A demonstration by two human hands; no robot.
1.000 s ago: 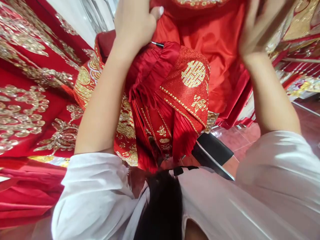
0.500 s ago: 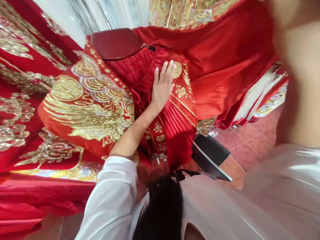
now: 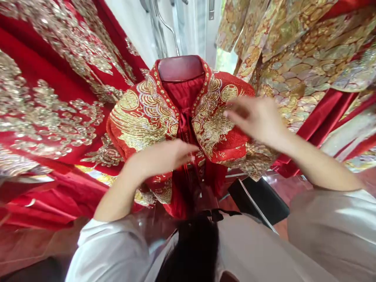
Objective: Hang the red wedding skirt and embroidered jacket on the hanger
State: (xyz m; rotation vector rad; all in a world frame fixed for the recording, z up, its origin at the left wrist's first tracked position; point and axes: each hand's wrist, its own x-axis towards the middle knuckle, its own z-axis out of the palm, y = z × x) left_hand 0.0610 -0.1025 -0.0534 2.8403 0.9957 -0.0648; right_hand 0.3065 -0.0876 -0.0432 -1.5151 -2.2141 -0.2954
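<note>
A red jacket with gold embroidery [image 3: 141, 117] hangs in front of me on a dark red hanger [image 3: 179, 67], its two front panels meeting over a red pleated garment inside. My left hand [image 3: 164, 156] rests at the jacket's front opening, fingers together against the left panel's edge. My right hand [image 3: 256, 117] is blurred, spread over the right panel's gold embroidery. Whether either hand pinches the cloth is unclear.
A red gown with silver-gold embroidery [image 3: 44, 109] hangs close on the left. Gold scaled garments [image 3: 299, 58] hang at the upper right. A black box-like object [image 3: 258, 196] sits on the reddish tiled floor below. Metal rails [image 3: 164, 23] and white curtains are behind.
The right panel of the jacket has come down over the pleated garment, closing the front. My right hand dropped from above onto that panel; my left hand moved down to the opening.
</note>
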